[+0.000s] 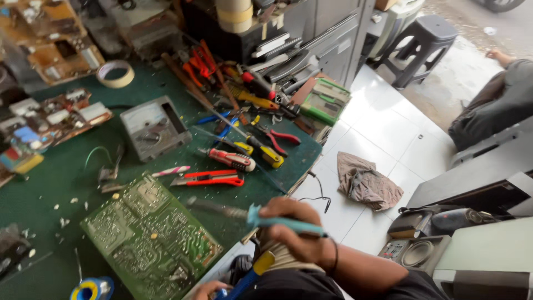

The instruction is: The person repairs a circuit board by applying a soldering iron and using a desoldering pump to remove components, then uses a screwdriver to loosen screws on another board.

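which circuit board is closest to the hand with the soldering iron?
The green board lying solder-side up at the bench's front edge, just left of the right hand. The brown boards sit far back-left.

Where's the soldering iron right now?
In the head view, lower centre: the right hand grips the soldering iron by its light-blue handle, tip pointing left just past the right edge of the green circuit board, below the red utility knife.
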